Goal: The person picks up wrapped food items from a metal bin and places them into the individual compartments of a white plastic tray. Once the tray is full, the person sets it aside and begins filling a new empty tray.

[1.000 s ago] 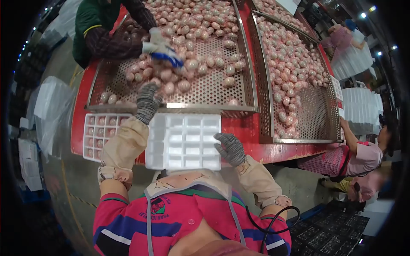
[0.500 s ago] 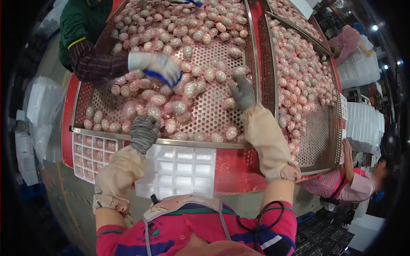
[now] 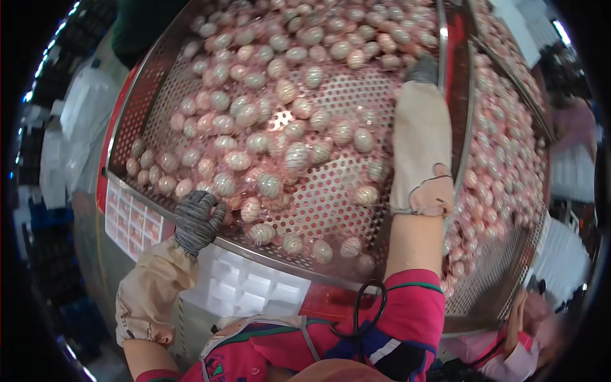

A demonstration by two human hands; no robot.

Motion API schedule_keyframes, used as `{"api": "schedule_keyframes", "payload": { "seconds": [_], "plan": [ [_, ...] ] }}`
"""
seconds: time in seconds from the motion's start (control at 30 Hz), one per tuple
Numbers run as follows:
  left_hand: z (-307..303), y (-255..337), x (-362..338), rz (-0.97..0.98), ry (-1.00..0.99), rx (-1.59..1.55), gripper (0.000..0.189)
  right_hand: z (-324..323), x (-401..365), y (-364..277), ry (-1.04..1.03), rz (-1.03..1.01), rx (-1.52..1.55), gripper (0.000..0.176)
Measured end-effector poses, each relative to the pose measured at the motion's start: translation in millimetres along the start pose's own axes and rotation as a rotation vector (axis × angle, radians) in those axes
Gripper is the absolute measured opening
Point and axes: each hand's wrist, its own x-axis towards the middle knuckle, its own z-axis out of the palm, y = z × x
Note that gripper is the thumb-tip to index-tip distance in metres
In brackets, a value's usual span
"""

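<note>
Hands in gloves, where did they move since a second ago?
The right hand left the foam tray and reached far across the eggs to the metal tray's far side. The co-worker's glove went out of view. The left hand stayed at the near rim.

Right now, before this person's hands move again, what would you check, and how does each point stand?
1. Left hand is at the near rim of the metal tray, beside the eggs: ok.
2. Left hand actually holds an egg: cannot tell, because the glove fingers curl over.
3. Right hand has reached the eggs at the far side, by the right rim: ok.
4. Right hand's grip: cannot tell, since the sleeve hides most of it.
5. White foam tray under the rim has empty cells: ok.
6. Second tray on the left has filled cells: ok.
</note>
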Motion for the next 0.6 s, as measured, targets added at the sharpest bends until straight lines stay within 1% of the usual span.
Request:
{"api": "schedule_keyframes", "payload": {
  "seconds": [0.03,0.07,0.13,0.2,0.3,0.33,0.37,0.4,0.47,0.5,0.53,0.57,0.6],
  "plan": [
    [-0.4,0.1,0.3,-0.036,-0.011,0.016,0.008,2.5,6.8,7.0,-0.015,0.027,0.040,0.043],
    [-0.7,1.1,2.1,-0.021,-0.013,0.010,0.010,1.4,10.9,6.8,-0.027,0.018,0.063,0.041],
    [-0.6,-0.9,6.6,-0.016,-0.015,0.015,0.011,-29.7,3.5,-13.7,-0.007,-0.054,0.087,0.038],
    [1.2,-0.6,6.7,-0.008,-0.028,-0.006,0.011,-90.9,-28.4,-42.3,-0.022,-0.153,0.082,0.035],
    [3.5,-2.7,8.6,0.005,0.006,-0.042,0.012,-197.5,-88.4,-97.1,0.011,-0.386,0.048,0.031],
    [3.9,-3.4,7.4,-0.008,0.006,-0.040,0.012,-216.2,-100.5,-106.9,0.039,-0.464,0.039,0.030],
    [4.0,-4.2,5.9,-0.006,-0.012,-0.022,0.012,-227.3,-103.1,-112.5,0.040,-0.498,0.032,0.028],
    [4.1,-4.5,6.6,0.001,-0.024,-0.006,0.012,-224.1,-99.5,-110.2,0.036,-0.504,0.033,0.028],
    [3.3,-3.3,7.6,-0.006,-0.048,-0.001,0.014,-198.8,-74.8,-84.9,-0.474,-0.002,0.039,0.037],
    [7.0,-4.7,7.1,0.011,0.007,0.036,0.014,-98.3,-39.3,-49.9,-0.231,0.198,0.409,0.045],
    [9.7,-6.1,3.5,0.025,0.053,0.069,0.015,0.4,-4.4,-15.8,0.072,0.297,0.793,0.055],
    [11.1,-8.0,-0.8,0.003,0.026,0.110,0.015,8.5,-7.2,-4.8,0.052,0.301,0.784,0.055],
    [8.3,-6.7,-1.3,-0.021,-0.012,0.105,0.016,12.2,-15.5,2.3,-0.036,0.157,0.458,0.056]
  ]
}}
